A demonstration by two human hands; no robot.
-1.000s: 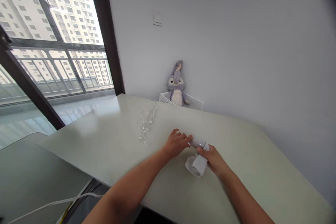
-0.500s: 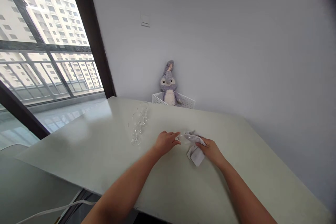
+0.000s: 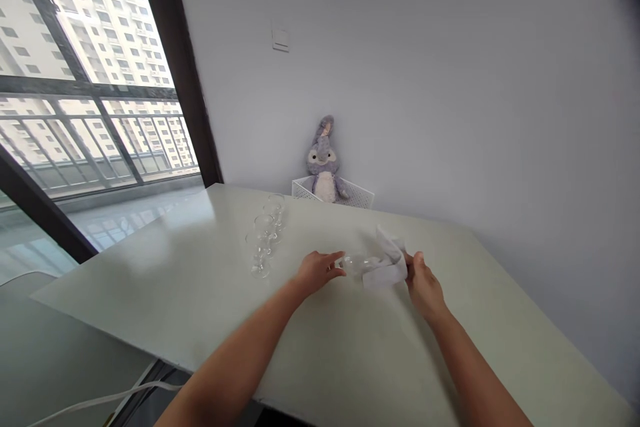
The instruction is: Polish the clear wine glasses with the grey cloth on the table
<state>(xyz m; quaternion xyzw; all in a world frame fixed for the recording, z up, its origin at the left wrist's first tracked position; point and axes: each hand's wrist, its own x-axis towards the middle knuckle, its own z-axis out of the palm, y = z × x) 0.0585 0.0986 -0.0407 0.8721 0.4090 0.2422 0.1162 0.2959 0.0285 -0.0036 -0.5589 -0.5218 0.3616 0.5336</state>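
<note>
Precariously, the left hand [image 3: 316, 271] pinches a clear glass [image 3: 353, 263] between the table's [image 3: 350, 360] near and far edges; the right hand [image 3: 425, 285] grips the cloth [image 3: 389, 269], whose tug could make it slip.

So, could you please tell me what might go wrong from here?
The clear glass could slip, since the left hand seems to hold it only by the fingertips. The loose white cloth at the right hand might snag it. A leftward swing could topple the clear stemmed glasses, which stand close together.
</note>
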